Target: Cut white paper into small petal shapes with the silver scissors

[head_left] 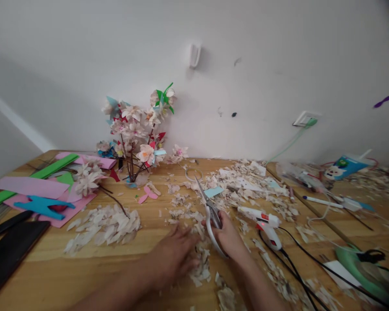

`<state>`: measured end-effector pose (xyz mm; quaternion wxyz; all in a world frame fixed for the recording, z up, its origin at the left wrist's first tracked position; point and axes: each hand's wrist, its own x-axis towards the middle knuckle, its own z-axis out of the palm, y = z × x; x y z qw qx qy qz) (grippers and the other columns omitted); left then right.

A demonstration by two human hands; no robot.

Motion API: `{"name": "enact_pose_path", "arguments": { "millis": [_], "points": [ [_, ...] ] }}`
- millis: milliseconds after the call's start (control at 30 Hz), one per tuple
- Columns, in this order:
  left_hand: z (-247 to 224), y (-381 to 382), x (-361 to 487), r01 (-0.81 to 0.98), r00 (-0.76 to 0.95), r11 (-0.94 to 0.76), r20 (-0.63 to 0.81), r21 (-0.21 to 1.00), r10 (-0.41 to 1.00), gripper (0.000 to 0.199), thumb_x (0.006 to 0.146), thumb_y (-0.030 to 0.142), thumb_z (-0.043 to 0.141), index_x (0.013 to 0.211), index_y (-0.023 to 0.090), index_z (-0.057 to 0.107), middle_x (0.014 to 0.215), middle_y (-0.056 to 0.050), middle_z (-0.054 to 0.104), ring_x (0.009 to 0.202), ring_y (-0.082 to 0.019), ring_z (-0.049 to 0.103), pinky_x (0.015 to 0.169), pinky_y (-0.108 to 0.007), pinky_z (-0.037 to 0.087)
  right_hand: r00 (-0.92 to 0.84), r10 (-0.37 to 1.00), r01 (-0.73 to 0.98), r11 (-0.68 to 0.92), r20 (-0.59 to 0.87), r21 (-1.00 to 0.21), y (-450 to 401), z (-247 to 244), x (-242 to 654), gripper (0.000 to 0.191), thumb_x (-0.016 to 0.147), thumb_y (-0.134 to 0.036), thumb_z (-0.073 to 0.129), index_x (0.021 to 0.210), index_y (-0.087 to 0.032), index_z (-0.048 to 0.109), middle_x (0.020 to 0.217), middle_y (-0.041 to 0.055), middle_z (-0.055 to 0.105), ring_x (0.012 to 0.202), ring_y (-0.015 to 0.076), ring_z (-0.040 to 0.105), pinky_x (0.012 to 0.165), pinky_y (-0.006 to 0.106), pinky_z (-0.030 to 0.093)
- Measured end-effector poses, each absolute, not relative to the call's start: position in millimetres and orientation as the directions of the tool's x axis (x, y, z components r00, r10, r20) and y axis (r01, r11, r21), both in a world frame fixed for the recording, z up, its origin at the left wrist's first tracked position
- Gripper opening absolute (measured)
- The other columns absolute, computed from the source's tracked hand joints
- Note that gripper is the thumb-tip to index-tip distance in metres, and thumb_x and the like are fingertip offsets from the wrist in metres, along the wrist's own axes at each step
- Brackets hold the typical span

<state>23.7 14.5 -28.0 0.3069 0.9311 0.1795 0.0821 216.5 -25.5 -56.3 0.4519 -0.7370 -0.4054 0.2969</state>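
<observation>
My right hand (pixel 228 237) is closed around the white handles of a pair of scissors (pixel 208 203). Their metal blades point away from me toward the wall, slightly parted. Beside it, my left hand (pixel 178 255) lies low over a strip of pale, dry scraps (pixel 201 263) on the wooden table (pixel 123 268). Its fingers are outstretched and a little blurred, with nothing visibly held. To the left of that hand spreads a pile of cream petal-like pieces (pixel 106 226). A white and orange glue gun (pixel 267 224) rests just right of my right hand, a red light on it.
Handmade flowers on twigs (pixel 132 125) stand by the wall. At left lie pink sheets (pixel 32 188), green strips (pixel 53 166) and a black tablet-like slab (pixel 16 255). Rightward are a roll of tape (pixel 193 174), black cables (pixel 298 268), a blue cup (pixel 346 167) and a green object (pixel 359 263).
</observation>
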Motion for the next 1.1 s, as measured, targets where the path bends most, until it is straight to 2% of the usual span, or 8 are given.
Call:
{"name": "enact_pose_path", "arguments": {
  "millis": [133,267,367,500,733,833,967,1100],
  "points": [
    [-23.4,18.4,30.9,0.272,0.887,-0.743,0.139,0.612,0.44,0.034,0.083,0.023,0.039,0.116,0.025,0.047,0.115,-0.006,0.059,0.109,-0.018,0.05,0.106,-0.045,0.015,0.517,0.852,0.305,-0.272,-0.081,-0.913,-26.7,-50.4,220.0,0.019,0.056,-0.024,0.054,0.074,-0.021,0.051,0.062,-0.0023,0.06,0.059,0.0191,0.056,0.057,0.028,0.04],
    [-36.7,49.8,39.1,0.48,0.762,-0.709,0.156,0.516,0.629,0.043,0.08,0.018,0.038,0.122,0.017,0.041,0.131,-0.01,0.045,0.124,-0.019,0.034,0.105,-0.037,0.021,0.569,0.82,0.256,-0.258,-0.071,-0.932,-28.2,-45.1,226.3,0.026,0.057,-0.03,0.051,0.081,-0.02,0.05,0.07,0.0024,0.064,0.069,0.0222,0.058,0.062,0.03,0.042],
    [-46.5,69.7,43.3,0.523,0.738,-0.69,0.14,0.5,0.66,0.053,0.078,0.014,0.038,0.13,0.01,0.03,0.14,-0.015,0.03,0.129,-0.023,0.022,0.106,-0.042,0.019,0.591,0.804,0.234,-0.246,-0.063,-0.941,-29.5,-43.5,232.4,0.026,0.058,-0.032,0.051,0.081,-0.02,0.049,0.074,0.0041,0.065,0.069,0.0223,0.059,0.063,0.03,0.042],
    [-50.6,64.1,39.3,0.48,0.808,-0.724,0.072,0.496,0.585,0.052,0.079,0.023,0.042,0.13,0.02,0.034,0.136,-0.007,0.04,0.129,-0.03,0.021,0.104,-0.047,0.021,0.608,0.791,0.214,-0.248,-0.07,-0.945,-30.8,-41.3,234.2,0.023,0.058,-0.032,0.053,0.079,-0.021,0.05,0.076,0.0048,0.066,0.066,0.0221,0.058,0.06,0.029,0.04],
    [-49.4,41.1,19.2,0.353,0.918,-0.833,0.011,0.425,0.395,0.049,0.085,0.037,0.033,0.133,0.037,0.022,0.142,0.006,0.026,0.129,-0.039,-0.005,0.096,-0.068,0.003,0.582,0.807,0.164,-0.232,-0.096,-0.959,-31.2,-40.9,220.5,0.027,0.056,-0.029,0.054,0.081,-0.018,0.052,0.071,0.0028,0.065,0.06,0.0195,0.056,0.055,0.028,0.042],
    [-47.7,45.6,17.2,0.375,0.898,-0.826,0.055,0.42,0.436,0.047,0.086,0.036,0.03,0.132,0.036,0.023,0.143,0.004,0.025,0.131,-0.035,0.001,0.098,-0.065,0.01,0.57,0.813,0.147,-0.239,-0.115,-0.96,-31.1,-42.7,218.4,0.026,0.058,-0.028,0.054,0.082,-0.018,0.052,0.076,0.0033,0.066,0.058,0.0175,0.056,0.054,0.027,0.041],
    [-50.2,57.5,19.7,0.492,0.788,-0.749,0.139,0.445,0.6,0.043,0.087,0.029,0.029,0.129,0.02,0.034,0.134,-0.009,0.043,0.128,-0.026,0.025,0.103,-0.053,0.019,0.561,0.817,0.132,-0.249,-0.135,-0.959,-30.7,-44.8,217.7,0.029,0.057,-0.027,0.053,0.084,-0.019,0.05,0.076,0.0025,0.065,0.054,0.0163,0.054,0.049,0.026,0.04],
    [-52.6,57.6,22.7,0.446,0.803,-0.745,0.147,0.496,0.578,0.044,0.085,0.021,0.034,0.128,0.019,0.033,0.13,-0.011,0.047,0.12,-0.021,0.04,0.104,-0.047,0.022,0.559,0.816,0.143,-0.27,-0.148,-0.952,-31.2,-45.2,215.4,0.026,0.057,-0.028,0.056,0.081,-0.019,0.051,0.067,0.0,0.059,0.062,0.0186,0.055,0.053,0.026,0.04]
  ]
}}
